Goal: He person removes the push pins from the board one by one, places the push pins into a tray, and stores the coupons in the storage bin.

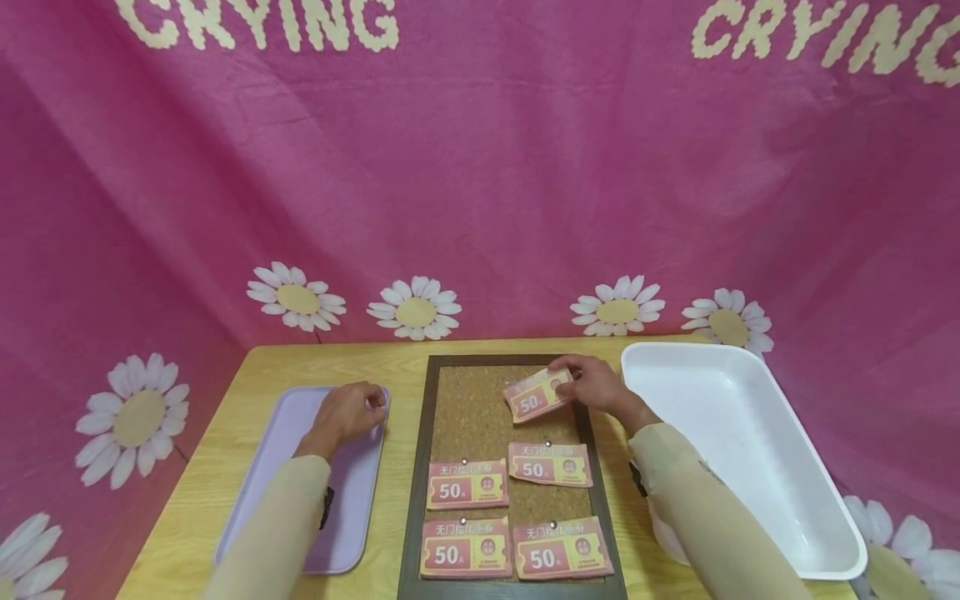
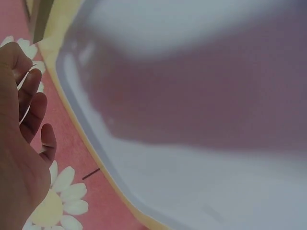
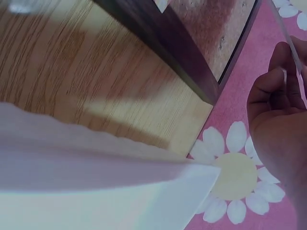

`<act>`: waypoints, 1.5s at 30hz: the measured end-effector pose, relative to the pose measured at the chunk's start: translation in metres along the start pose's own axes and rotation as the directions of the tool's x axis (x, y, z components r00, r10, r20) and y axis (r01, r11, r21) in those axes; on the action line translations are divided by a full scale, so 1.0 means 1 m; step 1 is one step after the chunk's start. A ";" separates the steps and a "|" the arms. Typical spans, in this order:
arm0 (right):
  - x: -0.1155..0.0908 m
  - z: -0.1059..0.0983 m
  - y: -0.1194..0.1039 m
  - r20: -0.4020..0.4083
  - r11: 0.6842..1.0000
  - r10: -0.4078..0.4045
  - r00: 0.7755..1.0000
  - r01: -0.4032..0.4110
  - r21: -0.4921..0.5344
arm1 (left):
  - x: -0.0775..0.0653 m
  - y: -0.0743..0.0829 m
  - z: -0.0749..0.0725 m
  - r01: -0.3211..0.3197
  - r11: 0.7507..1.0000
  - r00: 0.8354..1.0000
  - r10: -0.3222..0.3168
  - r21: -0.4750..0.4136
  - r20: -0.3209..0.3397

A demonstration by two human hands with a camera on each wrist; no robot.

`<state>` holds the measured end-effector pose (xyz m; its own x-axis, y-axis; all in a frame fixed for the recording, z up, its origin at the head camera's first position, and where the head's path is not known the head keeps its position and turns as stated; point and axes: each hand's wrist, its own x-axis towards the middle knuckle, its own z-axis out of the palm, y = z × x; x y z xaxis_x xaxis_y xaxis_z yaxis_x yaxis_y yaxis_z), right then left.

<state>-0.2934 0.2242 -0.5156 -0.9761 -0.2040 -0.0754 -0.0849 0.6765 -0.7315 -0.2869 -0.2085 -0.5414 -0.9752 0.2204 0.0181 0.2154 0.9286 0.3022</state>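
My right hand (image 1: 592,383) pinches a pink and yellow coupon (image 1: 538,394) marked 50, tilted over the upper right of a dark-framed corkboard (image 1: 468,400). In the right wrist view, the held coupon (image 3: 287,33) shows edge-on at the fingers. Lower on the board, several matching coupons (image 1: 551,463) hang from small round-headed pins (image 1: 464,461). My left hand (image 1: 348,414) is over the lilac tray (image 1: 273,467), thumb and index finger together. A thin, pin-like point (image 2: 32,66) shows at its fingertips in the left wrist view; its head is hidden.
A deep white tray (image 1: 738,442) stands right of the board, beside my right forearm. Everything rests on a light wooden table (image 1: 210,467). A pink cloth (image 1: 480,183) with daisies and lettering hangs behind the table and at both sides.
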 end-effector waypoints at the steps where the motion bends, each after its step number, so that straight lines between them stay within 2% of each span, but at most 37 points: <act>1: 0.000 -0.002 0.000 0.000 1.000 -0.003 1.000 0.003 -0.002 | -0.001 -0.001 0.000 -0.004 1.000 1.000 0.004 0.010 -0.003; 5: 0.000 -0.006 0.002 -0.002 1.000 -0.007 1.000 0.007 -0.018 | -0.003 -0.007 0.001 -0.010 0.999 1.000 0.010 0.032 0.005; 11: -0.003 -0.016 0.007 -0.011 0.999 0.032 0.999 -0.032 -0.021 | -0.005 -0.011 0.000 0.023 1.000 0.999 -0.024 0.010 0.030; 16: -0.005 -0.025 0.014 -0.019 0.998 0.060 0.998 -0.059 0.034 | -0.008 -0.014 -0.001 0.013 1.000 1.000 -0.014 0.012 0.013; 22: -0.006 -0.033 0.024 -0.029 0.997 0.080 0.996 -0.081 -0.001 | -0.008 -0.021 0.003 -0.002 0.998 1.000 0.003 0.061 -0.017; 33: -0.011 -0.044 0.043 -0.105 0.995 0.094 0.990 -0.095 -0.005 | -0.012 -0.030 0.005 0.033 0.998 0.999 -0.035 0.061 0.035; 38: -0.014 -0.049 0.051 -0.121 0.992 0.123 0.985 -0.120 0.028 | -0.013 -0.034 0.006 0.057 0.995 0.997 -0.061 0.076 0.042; 45: -0.020 -0.058 0.064 -0.142 0.980 0.190 0.971 -0.179 0.090 | -0.016 -0.038 0.010 0.048 0.997 0.998 -0.050 0.065 0.028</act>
<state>-0.2910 0.3127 -0.5221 -0.9928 0.0312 -0.1160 0.1093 0.6354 -0.7645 -0.2788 -0.2441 -0.5622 -0.9830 0.1819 -0.0242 0.1709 0.9555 0.2402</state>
